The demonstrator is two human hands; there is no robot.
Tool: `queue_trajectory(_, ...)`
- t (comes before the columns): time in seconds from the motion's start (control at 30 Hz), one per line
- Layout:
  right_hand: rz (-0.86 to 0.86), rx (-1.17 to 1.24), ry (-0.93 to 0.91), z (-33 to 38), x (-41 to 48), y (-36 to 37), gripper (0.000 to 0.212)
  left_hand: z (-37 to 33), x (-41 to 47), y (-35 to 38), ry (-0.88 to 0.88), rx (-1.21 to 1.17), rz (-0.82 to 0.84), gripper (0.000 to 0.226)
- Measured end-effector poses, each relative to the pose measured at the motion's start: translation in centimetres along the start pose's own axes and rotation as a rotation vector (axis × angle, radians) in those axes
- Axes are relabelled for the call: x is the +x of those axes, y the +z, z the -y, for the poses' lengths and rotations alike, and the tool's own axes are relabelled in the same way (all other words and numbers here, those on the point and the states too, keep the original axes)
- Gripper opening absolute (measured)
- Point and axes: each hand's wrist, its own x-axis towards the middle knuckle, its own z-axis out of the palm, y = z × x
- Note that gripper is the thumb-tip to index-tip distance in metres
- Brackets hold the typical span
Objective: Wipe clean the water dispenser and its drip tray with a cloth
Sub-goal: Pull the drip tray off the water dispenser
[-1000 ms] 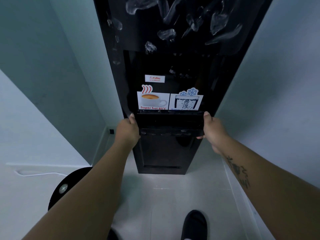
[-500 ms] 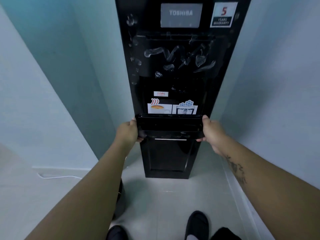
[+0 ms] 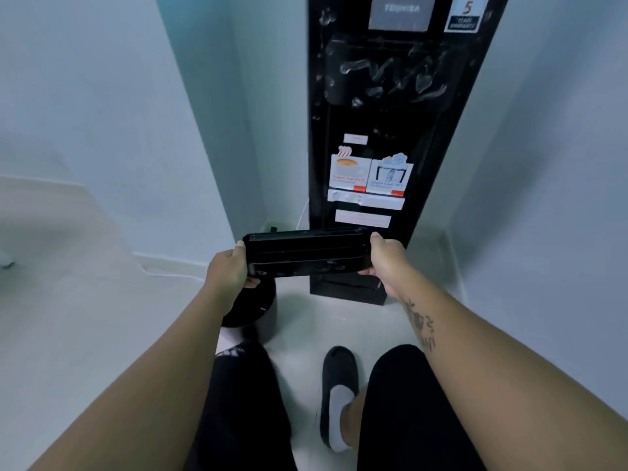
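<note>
1. Between two pale walls, at the back of the corner, I see the black water dispenser (image 3: 390, 96) standing upright on the floor (image 3: 333, 321).
2. Its glossy front carries wet smears (image 3: 384, 76) below a grey brand panel (image 3: 402, 11) and a warranty sticker (image 3: 465, 15).
3. Lower on the front, a hot-drink sticker (image 3: 350, 175) and a cold-drink sticker (image 3: 390, 178) sit side by side; the print is too blurred for me to read.
4. The drip tray (image 3: 306, 254) is off the cabinet, held in the air in front of the dispenser's lower part, its left end reaching past the cabinet's left edge.
5. The left grip (image 3: 231, 270) is curled round the tray's left end, thumb on top and fingers underneath.
6. The right grip (image 3: 387, 258) clasps the right end likewise, thumb on the upper edge.
7. The tray lies nearly level, long side across my view, tipped slightly down on the left.
8. A round black object (image 3: 251, 307) stands on the floor just under the left grip; I cannot tell what it is.
9. A thin white cable (image 3: 302, 212) runs down beside the dispenser's left edge.
10. A dark slipper (image 3: 339, 365) over a white sock shows near the bottom, between dark trouser legs.
</note>
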Motion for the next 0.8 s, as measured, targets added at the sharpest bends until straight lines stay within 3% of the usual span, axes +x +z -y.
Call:
queue_trajectory(0.43,0.215,-0.027,0.062,-4.4,3.5,11.7,0.042,9.0,2.4,-5.6,-0.126,-0.052,-0.196,0.054)
queue_trajectory(0.8,0.353,-0.089,0.129,-9.1,9.9,21.6,0.023,15.1,7.3,-7.8,-0.266,-0.145,-0.335,0.047)
